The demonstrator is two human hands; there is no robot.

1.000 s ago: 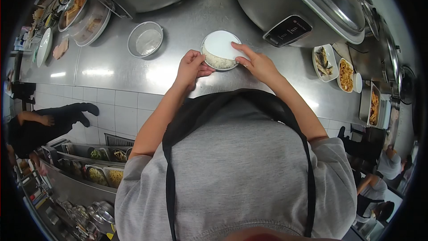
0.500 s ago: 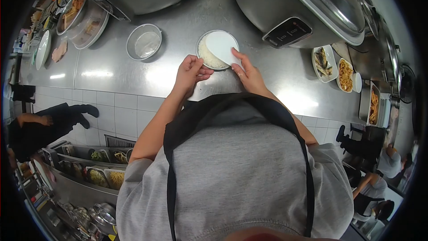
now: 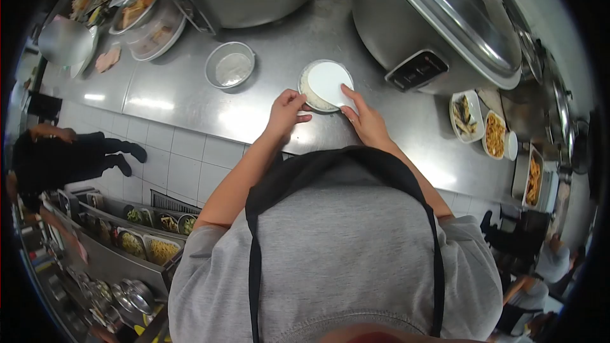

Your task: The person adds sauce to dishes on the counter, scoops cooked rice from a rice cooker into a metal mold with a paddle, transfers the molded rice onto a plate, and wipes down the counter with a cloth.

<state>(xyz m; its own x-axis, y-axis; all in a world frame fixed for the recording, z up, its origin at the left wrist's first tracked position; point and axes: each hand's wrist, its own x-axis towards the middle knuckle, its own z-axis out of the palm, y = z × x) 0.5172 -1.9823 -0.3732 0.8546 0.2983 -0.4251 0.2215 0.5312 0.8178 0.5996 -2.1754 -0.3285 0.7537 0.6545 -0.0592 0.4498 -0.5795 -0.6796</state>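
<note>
A small round bowl of white rice (image 3: 310,97) stands on the steel counter in front of me. Above the rice lies a flat white rice paddle (image 3: 326,80), covering much of the bowl's far and right side. My right hand (image 3: 368,122) is closed on the paddle's near end, with thumb and fingers at the bowl's right edge. On the other side, my left hand (image 3: 287,113) pinches the bowl's near left rim with bent fingers. Left of the bowl stands a second round metal bowl (image 3: 230,67) with something pale and translucent inside.
Two large rice cookers (image 3: 413,32) flank the counter's back. Food dishes (image 3: 467,117) stand at the right, with a metal tray (image 3: 534,180) beyond. At the left are stacked bowls (image 3: 154,38) and a pink cloth (image 3: 108,58). A person in dark clothes (image 3: 63,157) is at the left.
The view has shifted, so the counter items sit lower and most lie further right. The paddle is still over the rice, turned slightly. A blurred round shape now appears over the plate at far left.
</note>
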